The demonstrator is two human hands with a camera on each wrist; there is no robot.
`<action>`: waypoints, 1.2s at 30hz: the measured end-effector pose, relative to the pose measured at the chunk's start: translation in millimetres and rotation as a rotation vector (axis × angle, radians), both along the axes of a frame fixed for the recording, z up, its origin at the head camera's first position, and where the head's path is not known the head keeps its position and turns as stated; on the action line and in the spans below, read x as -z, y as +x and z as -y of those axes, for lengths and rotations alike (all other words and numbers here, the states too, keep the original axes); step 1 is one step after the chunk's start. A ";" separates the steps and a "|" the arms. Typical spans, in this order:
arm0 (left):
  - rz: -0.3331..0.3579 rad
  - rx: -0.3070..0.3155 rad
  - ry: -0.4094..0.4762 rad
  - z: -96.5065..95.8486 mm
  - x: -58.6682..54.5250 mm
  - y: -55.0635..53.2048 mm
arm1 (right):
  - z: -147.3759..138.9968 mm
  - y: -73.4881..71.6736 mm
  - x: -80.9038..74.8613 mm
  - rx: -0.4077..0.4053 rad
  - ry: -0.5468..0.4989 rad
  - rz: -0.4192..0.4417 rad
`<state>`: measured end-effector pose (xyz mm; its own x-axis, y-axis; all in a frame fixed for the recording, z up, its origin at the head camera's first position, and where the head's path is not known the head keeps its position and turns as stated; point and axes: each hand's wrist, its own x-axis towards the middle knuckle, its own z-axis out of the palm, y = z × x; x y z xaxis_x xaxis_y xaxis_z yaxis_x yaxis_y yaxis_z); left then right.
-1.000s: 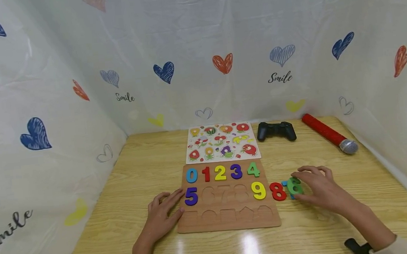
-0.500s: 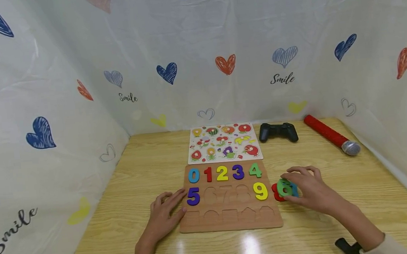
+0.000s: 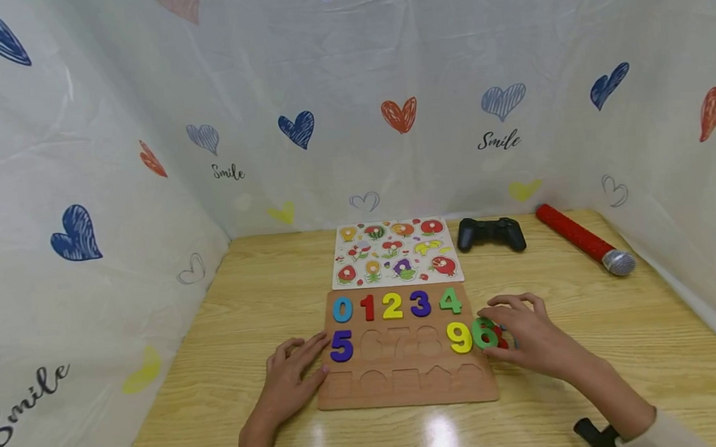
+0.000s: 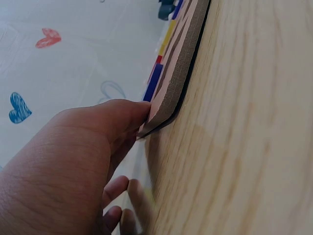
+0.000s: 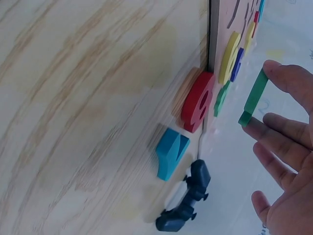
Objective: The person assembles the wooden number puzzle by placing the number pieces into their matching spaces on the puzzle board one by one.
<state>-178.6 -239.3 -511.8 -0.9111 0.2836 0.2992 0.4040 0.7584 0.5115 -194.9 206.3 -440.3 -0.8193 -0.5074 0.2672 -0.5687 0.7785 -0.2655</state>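
My right hand (image 3: 527,333) pinches a green number 6 (image 5: 256,93) between thumb and fingertips, raised off the table beside the number puzzle board's right edge. Under it on the table lie a red number 8 (image 5: 190,107) and a blue number piece (image 5: 166,155), mostly hidden in the head view. The wooden board (image 3: 405,395) holds 0 to 4 in its top row, with a purple 5 (image 3: 332,346) and a yellow 9 (image 3: 451,336) below. Empty recesses for 6, 7 and 8 lie between them. My left hand (image 3: 289,382) touches the board's left edge with thumb and fingertips.
Behind the number board lies a white fruit puzzle board (image 3: 374,264). To its right are a black game controller (image 3: 491,230) and a red microphone (image 3: 576,233). A heart-patterned curtain (image 3: 352,160) encloses the back and sides of the table.
My right hand has lifted the green 6 and carried it left, past the blue piece and over the red 8, to the board's right edge. The left hand stays at the left edge.
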 end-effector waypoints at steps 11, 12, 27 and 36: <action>0.004 0.000 -0.003 0.6 1.6 -0.4 | 16.1 -1.2 2.8 -0.050 0.002 -0.033; 0.005 0.000 -0.002 0.6 1.6 -0.4 | 17.3 -1.5 3.2 -0.052 0.000 -0.031; 0.018 -0.004 -0.008 1.3 3.1 -1.6 | 40.5 -7.6 5.9 -0.092 -0.005 -0.025; 0.034 -0.008 -0.007 0.4 1.5 -0.6 | 53.6 -8.6 9.2 -0.113 -0.034 -0.057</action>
<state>-179.2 -239.7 -513.2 -0.9229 0.2782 0.2661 0.3804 0.7653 0.5193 -203.5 152.7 -449.6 -0.7406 -0.5852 0.3302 -0.6670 0.6998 -0.2558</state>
